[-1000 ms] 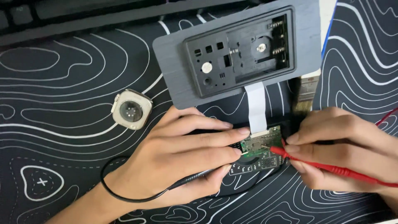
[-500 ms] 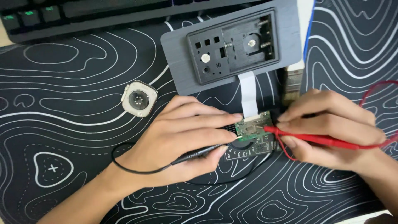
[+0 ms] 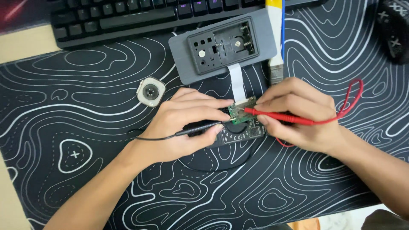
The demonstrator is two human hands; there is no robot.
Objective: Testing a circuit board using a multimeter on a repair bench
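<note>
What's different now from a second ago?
Mostly the camera tilted, so everything sits lower in view and more keyboard shows. The left hand still holds the black probe and the right hand the red probe, tips on the small board. The grey case and watch stayed put.

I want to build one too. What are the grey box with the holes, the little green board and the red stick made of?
Grey housing: looks like matte moulded plastic, with crisp square cutouts and no shine.
Green circuit board: probably rigid fibreglass, glossy green, dotted with tiny metal parts.
Red probe in the right hand: smooth plastic grip; its tip is too small to judge.
</note>
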